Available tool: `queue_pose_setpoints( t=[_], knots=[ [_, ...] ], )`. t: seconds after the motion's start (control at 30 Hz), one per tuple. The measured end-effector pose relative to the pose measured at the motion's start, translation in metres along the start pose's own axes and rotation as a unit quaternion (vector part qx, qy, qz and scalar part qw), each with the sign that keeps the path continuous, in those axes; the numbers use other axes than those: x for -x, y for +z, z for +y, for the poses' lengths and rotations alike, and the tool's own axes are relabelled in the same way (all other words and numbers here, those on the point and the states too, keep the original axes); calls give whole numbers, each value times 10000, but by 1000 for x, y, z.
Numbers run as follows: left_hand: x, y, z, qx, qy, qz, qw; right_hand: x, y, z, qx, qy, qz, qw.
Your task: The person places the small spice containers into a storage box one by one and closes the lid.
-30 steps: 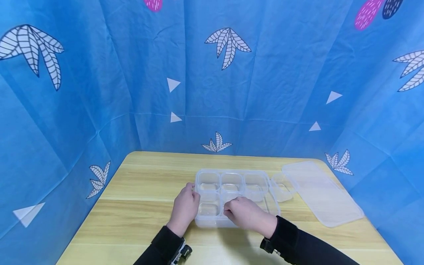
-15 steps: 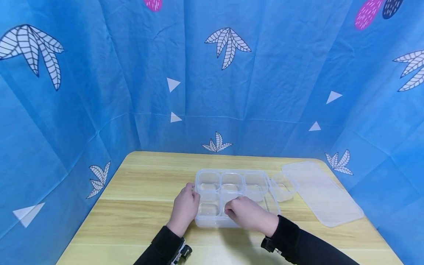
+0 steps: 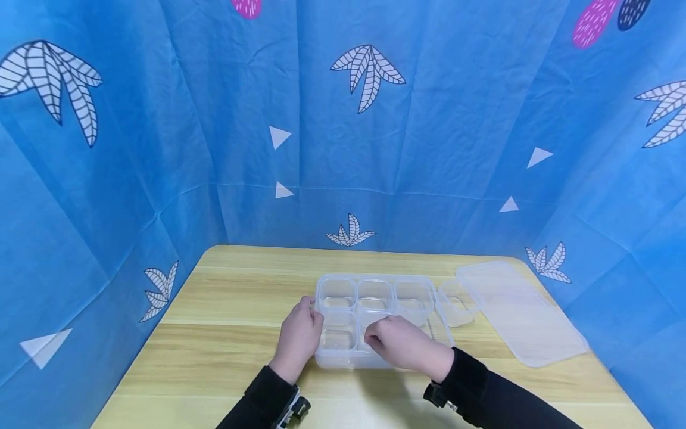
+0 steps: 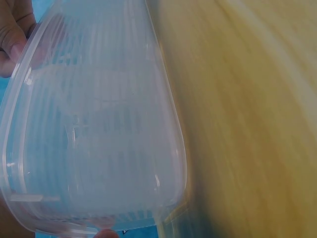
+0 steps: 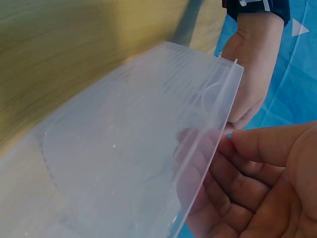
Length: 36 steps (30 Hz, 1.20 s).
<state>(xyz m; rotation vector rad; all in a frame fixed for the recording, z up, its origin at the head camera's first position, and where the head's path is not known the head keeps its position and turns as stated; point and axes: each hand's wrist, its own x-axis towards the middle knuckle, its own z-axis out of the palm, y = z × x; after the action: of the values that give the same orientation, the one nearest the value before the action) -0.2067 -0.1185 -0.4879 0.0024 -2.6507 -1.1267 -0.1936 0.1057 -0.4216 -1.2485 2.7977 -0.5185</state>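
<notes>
A clear plastic storage box (image 3: 343, 359) stands on the table with several small clear containers (image 3: 338, 293) fitted inside it. My left hand (image 3: 301, 333) holds the box's left side, a fingertip showing at its wall in the left wrist view. My right hand (image 3: 402, 344) is over the front middle part of the box, fingers curled. There it pinches the rim of a small front container (image 3: 375, 320); in the right wrist view the thumb and forefinger meet beyond the box's clear front wall (image 5: 133, 148). The hand partly hides that container.
One small clear container (image 3: 457, 304) sits outside the box, against its right side. A flat translucent lid (image 3: 527, 316) lies on the right of the wooden table (image 3: 241, 286). A blue printed curtain (image 3: 343, 161) hangs around the back and sides.
My right hand has shifted very slightly to the right over the front containers. My left hand, the box and the lid have stayed where they were.
</notes>
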Motion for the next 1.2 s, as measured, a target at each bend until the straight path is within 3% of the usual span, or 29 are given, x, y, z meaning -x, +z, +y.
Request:
queue_pose_setpoints(
  t=[0.73, 1.2],
  knots=[
    [0, -1, 1, -17, 35, -6, 10000, 5, -21, 5, -188, 160, 178, 9995],
    [0, -1, 0, 36, -2, -29, 10000, 13, -34, 13, -12, 254, 515, 9984]
  ],
)
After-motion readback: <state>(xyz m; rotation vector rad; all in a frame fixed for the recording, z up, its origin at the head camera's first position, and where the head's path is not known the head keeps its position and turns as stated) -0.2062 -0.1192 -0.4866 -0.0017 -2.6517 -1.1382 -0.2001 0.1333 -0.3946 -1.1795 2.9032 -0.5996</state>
